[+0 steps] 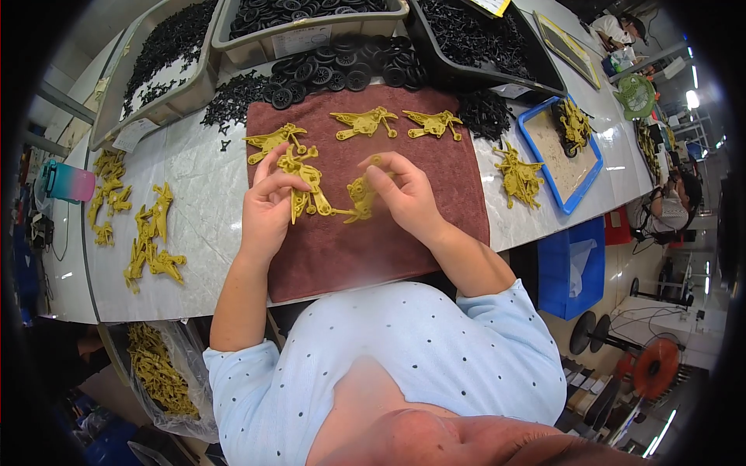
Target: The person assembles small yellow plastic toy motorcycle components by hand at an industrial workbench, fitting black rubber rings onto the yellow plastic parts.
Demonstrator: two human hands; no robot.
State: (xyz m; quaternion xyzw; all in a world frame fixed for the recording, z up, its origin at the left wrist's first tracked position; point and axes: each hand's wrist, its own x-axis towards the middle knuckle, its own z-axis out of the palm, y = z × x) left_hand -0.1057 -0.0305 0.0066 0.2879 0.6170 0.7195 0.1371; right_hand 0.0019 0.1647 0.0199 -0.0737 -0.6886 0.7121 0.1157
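Over the brown-red towel (373, 268), my left hand (270, 211) is closed on a yellow plastic toy motorcycle frame (293, 167). My right hand (408, 196) pinches a second yellow plastic part (360, 200), smeared by motion, so its exact shape is unclear. The two held parts are close together, and I cannot tell whether they touch. Farther up the towel lie three yellow frames: a left frame (273, 140) just beyond my left hand, a middle frame (365, 123) and a right frame (434, 123).
Loose black wheels (320, 71) lie along the towel's far edge, before a grey bin (311, 35). A black bin (497, 74) stands far right. More yellow parts lie left (155, 241) and right (518, 177). A blue-rimmed tray (571, 203) and a bottle (68, 182) flank the table.
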